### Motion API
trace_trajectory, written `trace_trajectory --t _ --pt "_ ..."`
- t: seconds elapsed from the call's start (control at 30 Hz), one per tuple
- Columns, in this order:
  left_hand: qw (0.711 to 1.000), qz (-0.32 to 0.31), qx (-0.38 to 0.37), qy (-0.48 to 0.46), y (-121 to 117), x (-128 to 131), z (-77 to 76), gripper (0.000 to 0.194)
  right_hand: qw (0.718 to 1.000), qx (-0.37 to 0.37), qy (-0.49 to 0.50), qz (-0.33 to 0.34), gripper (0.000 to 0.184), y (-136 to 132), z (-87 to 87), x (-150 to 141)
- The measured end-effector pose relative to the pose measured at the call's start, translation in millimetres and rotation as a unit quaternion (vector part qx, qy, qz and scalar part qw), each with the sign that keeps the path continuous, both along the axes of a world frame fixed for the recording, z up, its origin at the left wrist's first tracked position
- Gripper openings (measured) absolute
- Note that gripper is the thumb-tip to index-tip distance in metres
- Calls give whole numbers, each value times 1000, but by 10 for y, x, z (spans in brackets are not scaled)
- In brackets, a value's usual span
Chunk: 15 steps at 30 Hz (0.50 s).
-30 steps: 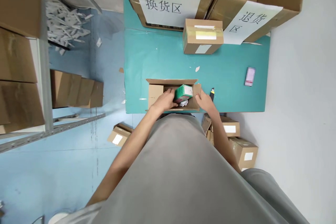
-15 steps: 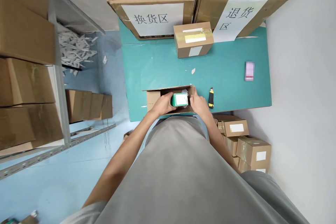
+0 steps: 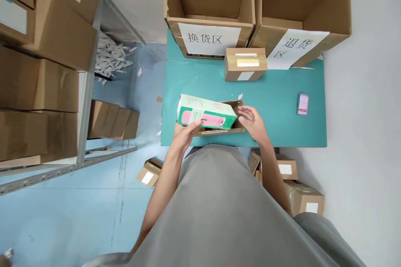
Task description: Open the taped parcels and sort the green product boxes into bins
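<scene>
My left hand (image 3: 186,133) grips the left end of a long green and white product box (image 3: 206,112) with a pink picture on its side, thumb across the front. This box is held at a tilt above an open cardboard carton (image 3: 233,132) at the table's near edge, covering most of the carton's inside. My right hand (image 3: 253,125) is by the carton's right end, fingers apart and holding nothing. The black and yellow utility knife seen earlier does not show now.
A taped carton (image 3: 246,66) stands before two big open boxes with Chinese signs, the left box (image 3: 172,29) and right box (image 3: 340,35). A pixelated pinkish item (image 3: 303,104) lies at the right of the green table (image 3: 282,129). Shelves of cartons (image 3: 59,29) stand left.
My left hand has lifted the green and white box up out of the carton and turned it lengthwise. My right hand has let go of the carton's edge. The view has shifted.
</scene>
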<state>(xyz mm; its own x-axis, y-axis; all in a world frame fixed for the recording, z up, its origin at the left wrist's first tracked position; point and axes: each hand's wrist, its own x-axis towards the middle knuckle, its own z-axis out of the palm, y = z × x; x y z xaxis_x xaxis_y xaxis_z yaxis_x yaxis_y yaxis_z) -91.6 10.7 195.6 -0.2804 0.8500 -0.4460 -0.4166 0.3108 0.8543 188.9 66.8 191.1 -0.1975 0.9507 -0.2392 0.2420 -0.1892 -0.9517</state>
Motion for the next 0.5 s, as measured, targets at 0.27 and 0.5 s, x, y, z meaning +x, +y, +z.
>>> trace_trajectory --t 0.27,0.5 --pt "984 -82 8 -156 -92 -44 132 88 984 -47 169 -37 81 -25 176 -364" --pt "943 -269 -64 -187 -136 -320 95 107 990 -42 137 -12 97 113 197 -206"
